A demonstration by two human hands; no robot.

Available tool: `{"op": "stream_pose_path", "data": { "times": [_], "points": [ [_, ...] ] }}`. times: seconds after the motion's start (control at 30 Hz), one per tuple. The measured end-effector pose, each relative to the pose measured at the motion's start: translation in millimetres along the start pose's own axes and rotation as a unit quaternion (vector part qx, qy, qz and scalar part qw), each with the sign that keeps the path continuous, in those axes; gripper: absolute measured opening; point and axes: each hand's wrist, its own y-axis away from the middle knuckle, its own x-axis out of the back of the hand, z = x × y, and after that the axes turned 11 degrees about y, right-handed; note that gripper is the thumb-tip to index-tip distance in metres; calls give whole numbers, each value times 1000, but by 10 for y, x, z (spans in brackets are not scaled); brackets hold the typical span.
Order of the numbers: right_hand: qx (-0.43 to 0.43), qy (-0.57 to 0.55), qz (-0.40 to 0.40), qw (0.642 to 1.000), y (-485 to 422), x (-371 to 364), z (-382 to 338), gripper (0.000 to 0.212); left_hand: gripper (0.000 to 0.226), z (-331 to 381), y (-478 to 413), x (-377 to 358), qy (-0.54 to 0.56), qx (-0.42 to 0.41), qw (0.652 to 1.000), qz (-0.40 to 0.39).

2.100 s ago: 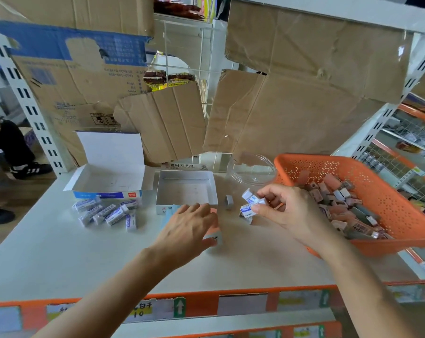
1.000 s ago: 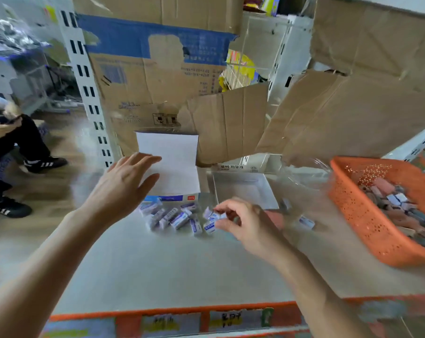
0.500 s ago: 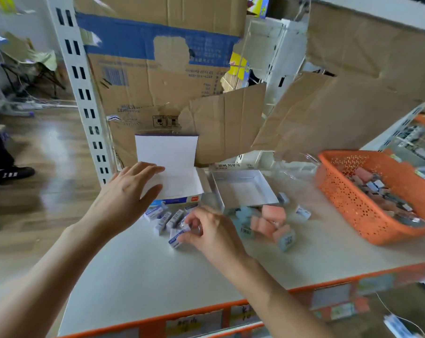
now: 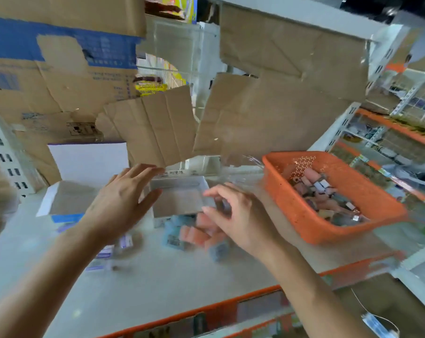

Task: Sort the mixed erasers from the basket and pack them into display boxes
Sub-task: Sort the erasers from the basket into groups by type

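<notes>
Head view, heavily motion-blurred.

The left hand (image 4: 123, 203) is released: its fingers are straight and spread, palm down, holding nothing. It hovers above the table (image 4: 157, 289), between the open white box (image 4: 67, 198) on the left, whose lid stands upright, and the shallow white box (image 4: 179, 198) in the middle.

The right hand (image 4: 240, 215) is also released. Its fingers are loosely curved and apart, and no grasped item is visible. It sits just right of the shallow box's front corner, over the near end of a loose pile of pink and blue erasers (image 4: 189, 232) lying on the table in front of that box.

Smaller white-sleeved erasers (image 4: 104, 254) lie on the table under the left forearm. They are too blurred to count.

The orange basket (image 4: 292, 215) stands at the right end of the table, well apart from both hands. The mixed erasers (image 4: 323, 193) in it lie against its far and right side.

Both boxes show bare floors where visible.

Flattened cardboard sheets (image 4: 157, 125) hang behind the table. Shelving racks (image 4: 389, 132) stand to the right.
</notes>
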Motion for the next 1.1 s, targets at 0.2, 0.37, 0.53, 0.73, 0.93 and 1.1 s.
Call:
{"op": "stream_pose_path", "data": {
  "times": [0.2, 0.37, 0.53, 0.73, 0.93, 1.1],
  "points": [
    [-16, 12, 19, 1000, 78, 632, 955, 23, 51, 656, -396, -466, 4, -14, 1000, 4],
    [-21, 38, 6, 999, 142, 1037, 1757, 20, 50, 1225, -720, -910, 23, -28, 999, -1],
    [-33, 32, -28, 999, 197, 1308, 2399, 21, 49, 1691, -992, -1333, 30, -23, 999, -12],
    [-25, 58, -91, 994, 122, 1412, 2982, 29, 51, 2051, -1191, -1683, 22, 13, 999, -26],
    [-8, 74, -186, 980, -163, 1283, 3168, 40, 57, 2095, -1323, -1817, -9, 29, 998, -49],
    [-7, 104, -277, 955, -491, 1066, 3195, 49, 40, 2051, -1416, -1827, -7, 28, 998, -54]
  ]
}}
